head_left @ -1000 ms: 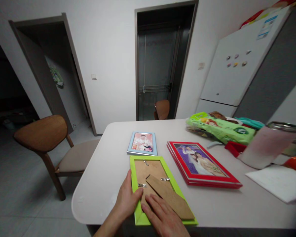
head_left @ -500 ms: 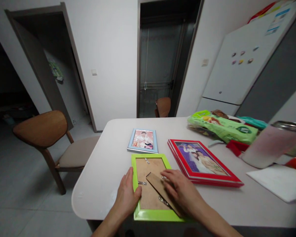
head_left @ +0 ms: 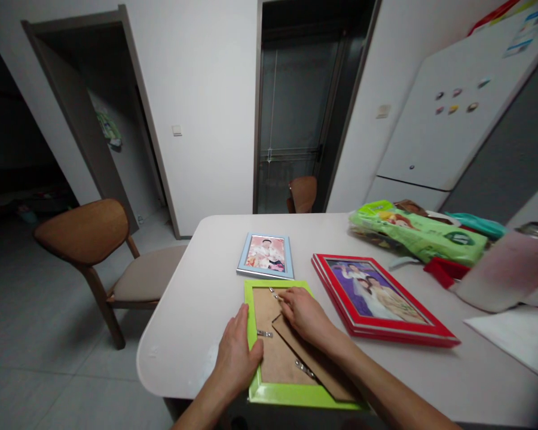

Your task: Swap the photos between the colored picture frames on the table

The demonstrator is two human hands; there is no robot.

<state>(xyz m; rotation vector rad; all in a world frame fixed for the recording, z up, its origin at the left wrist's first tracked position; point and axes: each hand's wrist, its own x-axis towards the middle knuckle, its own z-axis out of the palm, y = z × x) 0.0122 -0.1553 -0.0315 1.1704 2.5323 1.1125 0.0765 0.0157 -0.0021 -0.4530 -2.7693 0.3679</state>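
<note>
A lime-green photo frame (head_left: 305,395) lies face down at the near edge of the table, its brown backing board (head_left: 273,364) showing. My left hand (head_left: 237,352) grips the frame's left side, thumb over the rim. With bent fingers, my right hand (head_left: 305,313) presses at the metal clip (head_left: 274,293) near the top of the backing. Under my right wrist the brown stand leg (head_left: 323,364) slants across the board. Two more clips show, one at the left (head_left: 264,334) and one lower right (head_left: 305,368); my right hand and forearm cover part of the right side.
Beyond the green frame lies a light-blue framed photo (head_left: 265,254). Red framed photos (head_left: 385,298) are stacked to the right. Farther right are a green packet (head_left: 421,233), a pink-white tumbler (head_left: 506,269) and white paper (head_left: 515,337). A wooden chair (head_left: 85,233) stands left.
My right hand has moved up from the right-hand side of the backing to the top clip. My left hand stays on the frame's left side. The view has shifted slightly.
</note>
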